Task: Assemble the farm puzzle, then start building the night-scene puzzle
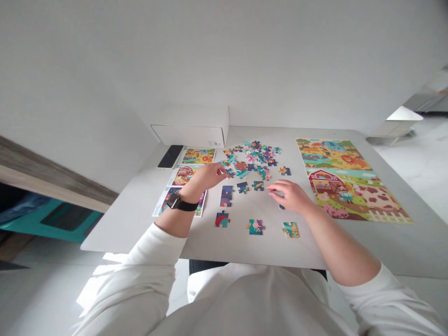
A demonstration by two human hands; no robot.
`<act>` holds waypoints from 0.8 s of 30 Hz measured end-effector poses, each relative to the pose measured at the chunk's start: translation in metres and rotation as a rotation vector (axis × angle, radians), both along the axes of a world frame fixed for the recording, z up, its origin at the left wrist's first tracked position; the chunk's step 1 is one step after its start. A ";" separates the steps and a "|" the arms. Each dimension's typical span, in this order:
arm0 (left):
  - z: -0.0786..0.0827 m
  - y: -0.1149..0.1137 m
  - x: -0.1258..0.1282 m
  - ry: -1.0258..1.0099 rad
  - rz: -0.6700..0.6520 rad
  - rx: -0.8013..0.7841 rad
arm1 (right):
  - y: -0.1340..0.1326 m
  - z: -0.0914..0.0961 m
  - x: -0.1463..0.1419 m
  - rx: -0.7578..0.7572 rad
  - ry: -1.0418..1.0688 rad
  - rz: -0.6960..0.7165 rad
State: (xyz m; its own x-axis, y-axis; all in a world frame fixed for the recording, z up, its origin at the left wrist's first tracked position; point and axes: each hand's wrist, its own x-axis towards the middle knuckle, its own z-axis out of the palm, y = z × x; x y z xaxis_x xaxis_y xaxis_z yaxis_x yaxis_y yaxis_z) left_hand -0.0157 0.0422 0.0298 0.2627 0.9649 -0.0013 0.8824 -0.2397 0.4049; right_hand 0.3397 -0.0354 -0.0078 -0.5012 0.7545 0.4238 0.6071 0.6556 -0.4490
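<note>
My left hand (209, 177), with a black watch (174, 201) on its wrist, is at the left edge of a heap of jigsaw pieces (257, 154). Its thumb and fingers close on a dark blue puzzle piece (230, 173), partly hidden. My right hand (291, 196) hovers over the table, fingers stretched out and holding nothing visible. Below it, a dark piece (281, 206) is mostly covered. Between the hands lie a joined purple-blue strip (226, 196) and two loose blue pieces (242, 187). Nearer me are a red-and-teal piece (222, 219), a teal-and-purple one (256, 227) and a yellow-and-teal one (290, 229).
Two assembled puzzle scenes, safari (332, 155) and farm (353, 193), lie at the right. A printed picture sheet (184, 175) lies partly under my left arm. Behind it are a phone (170, 156) and a white box (191, 134), close to the wall.
</note>
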 end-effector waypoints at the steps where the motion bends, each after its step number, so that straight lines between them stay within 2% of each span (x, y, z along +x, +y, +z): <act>1: -0.002 0.004 0.003 -0.012 0.028 0.032 | 0.000 0.000 0.000 -0.001 -0.002 -0.001; 4: -0.016 0.010 0.008 -0.029 0.099 0.157 | -0.001 0.002 -0.001 -0.009 -0.004 -0.007; 9: -0.039 0.014 -0.001 0.033 0.039 0.252 | 0.000 0.003 -0.002 -0.037 -0.005 -0.029; 15: -0.047 0.020 -0.009 0.108 0.003 0.193 | 0.000 0.000 -0.003 -0.059 -0.005 -0.035; 24: -0.055 0.023 -0.010 0.141 0.054 0.194 | 0.000 0.000 -0.003 -0.061 -0.005 -0.034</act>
State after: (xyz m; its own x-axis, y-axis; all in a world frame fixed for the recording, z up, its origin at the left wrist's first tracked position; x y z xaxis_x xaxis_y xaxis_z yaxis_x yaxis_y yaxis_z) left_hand -0.0254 0.0647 -0.0254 0.2209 0.9633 0.1524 0.9406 -0.2518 0.2279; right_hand 0.3365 -0.0353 -0.0077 -0.4766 0.7956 0.3739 0.6312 0.6058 -0.4845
